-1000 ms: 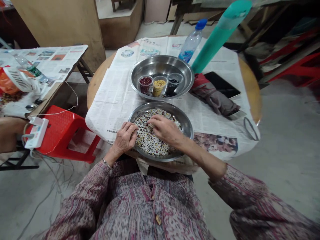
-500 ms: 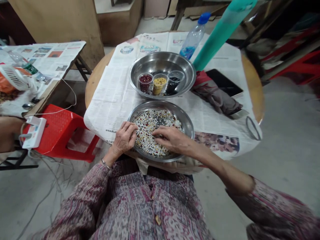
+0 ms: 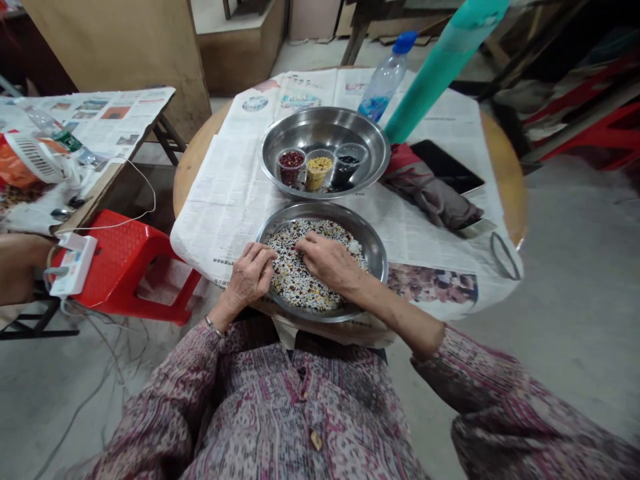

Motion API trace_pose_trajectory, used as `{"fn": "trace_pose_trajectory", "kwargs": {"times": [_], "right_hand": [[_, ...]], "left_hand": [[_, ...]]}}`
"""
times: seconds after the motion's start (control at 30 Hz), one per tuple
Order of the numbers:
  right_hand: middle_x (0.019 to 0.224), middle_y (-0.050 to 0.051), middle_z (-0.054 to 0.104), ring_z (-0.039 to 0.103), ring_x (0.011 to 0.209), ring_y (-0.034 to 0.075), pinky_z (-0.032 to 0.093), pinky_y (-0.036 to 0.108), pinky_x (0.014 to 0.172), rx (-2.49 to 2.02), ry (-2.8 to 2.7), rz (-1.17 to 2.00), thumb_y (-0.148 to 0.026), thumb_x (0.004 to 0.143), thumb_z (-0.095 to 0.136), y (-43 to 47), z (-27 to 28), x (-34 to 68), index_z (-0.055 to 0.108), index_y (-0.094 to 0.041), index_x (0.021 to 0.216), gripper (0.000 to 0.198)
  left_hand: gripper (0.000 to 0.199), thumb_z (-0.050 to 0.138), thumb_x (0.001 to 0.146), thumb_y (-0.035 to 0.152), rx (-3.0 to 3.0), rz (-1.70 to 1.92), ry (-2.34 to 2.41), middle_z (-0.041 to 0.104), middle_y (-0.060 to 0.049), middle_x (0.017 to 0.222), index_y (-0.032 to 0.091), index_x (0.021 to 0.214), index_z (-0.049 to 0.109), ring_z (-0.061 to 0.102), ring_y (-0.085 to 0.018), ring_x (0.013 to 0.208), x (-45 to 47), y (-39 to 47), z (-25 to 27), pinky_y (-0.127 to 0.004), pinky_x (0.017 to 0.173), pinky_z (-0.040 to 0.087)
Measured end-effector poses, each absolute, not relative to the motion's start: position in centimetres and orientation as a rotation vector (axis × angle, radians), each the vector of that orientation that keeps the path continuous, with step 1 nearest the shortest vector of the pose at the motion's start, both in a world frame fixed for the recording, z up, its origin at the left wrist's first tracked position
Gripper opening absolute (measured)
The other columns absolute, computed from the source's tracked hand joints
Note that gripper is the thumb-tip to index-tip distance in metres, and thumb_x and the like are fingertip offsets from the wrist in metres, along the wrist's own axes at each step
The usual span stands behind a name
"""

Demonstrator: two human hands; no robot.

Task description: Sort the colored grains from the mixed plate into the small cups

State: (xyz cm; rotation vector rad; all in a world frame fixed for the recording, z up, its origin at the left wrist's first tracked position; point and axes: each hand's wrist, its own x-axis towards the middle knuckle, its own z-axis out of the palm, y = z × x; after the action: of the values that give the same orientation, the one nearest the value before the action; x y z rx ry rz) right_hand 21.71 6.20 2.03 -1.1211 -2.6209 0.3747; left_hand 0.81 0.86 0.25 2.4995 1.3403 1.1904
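Note:
A shallow metal basin [image 3: 376, 257] sits at the near table edge, holding a spread of mixed grains and beans [image 3: 297, 283], white, black, yellow and dark red. My left hand [image 3: 251, 270] is curled over the basin's left rim, its fingertips just inside. Over the middle of the grains, my right hand [image 3: 327, 261] has its fingers drawn together in a pinch; whatever lies between them is too small to make out. A larger metal basin [image 3: 373, 137] stands behind, with clear cups of red beans [image 3: 291, 170], yellow kernels [image 3: 319, 173] and black beans [image 3: 345, 172].
Newspaper [image 3: 215, 193] covers the round table. A water bottle [image 3: 384, 80], a tall green tube-like object [image 3: 443, 70], a folded umbrella [image 3: 435, 190] and a dark tablet [image 3: 447, 167] lie around the back right. Left are a red stool [image 3: 120, 267], a power strip [image 3: 75, 267] and another person's arm [image 3: 25, 263].
My right hand has shifted up and slightly left across the grains, toward the basin's far side. My left hand stays at the rim.

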Motion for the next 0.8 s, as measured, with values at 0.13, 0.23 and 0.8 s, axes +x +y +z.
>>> {"fn": "trace_pose_trajectory", "kwargs": {"times": [0.13,0.23,0.8], "right_hand": [[0.106,0.011,0.064,0.054,0.098,0.022,0.047,0.036,0.087,-0.773,-2.675,0.383,-0.013,0.092,0.049,4.8,2.0,19.8,0.066,-0.016,0.1,0.019],[0.118,0.014,0.063,0.05,0.109,0.026,0.045,0.042,0.094,-0.616,-2.721,0.306,-0.02,0.089,0.057,4.2,1.7,18.8,0.066,-0.015,0.103,0.017],[0.11,0.014,0.065,0.062,0.095,0.027,0.051,0.041,0.084,-1.427,-2.44,0.368,-0.038,0.088,0.061,5.3,0.9,26.6,0.065,-0.017,0.114,0.033]], "left_hand": [[0.015,0.043,0.098,0.012,2.453,1.207,1.357,0.06,-0.007,0.102,0.017,0.105,0.055,0.058,-0.02,0.1,0.8,0.7,0.2,-0.039,0.092,0.052],[0.019,0.041,0.099,0.012,2.395,1.244,1.383,0.058,-0.01,0.111,0.017,0.114,0.052,0.056,-0.021,0.109,0.8,0.6,0.1,-0.039,0.096,0.052],[0.024,0.043,0.095,0.008,2.399,1.249,1.351,0.059,-0.008,0.107,0.019,0.114,0.054,0.057,-0.02,0.106,0.8,0.7,-0.2,-0.04,0.097,0.053]]}}
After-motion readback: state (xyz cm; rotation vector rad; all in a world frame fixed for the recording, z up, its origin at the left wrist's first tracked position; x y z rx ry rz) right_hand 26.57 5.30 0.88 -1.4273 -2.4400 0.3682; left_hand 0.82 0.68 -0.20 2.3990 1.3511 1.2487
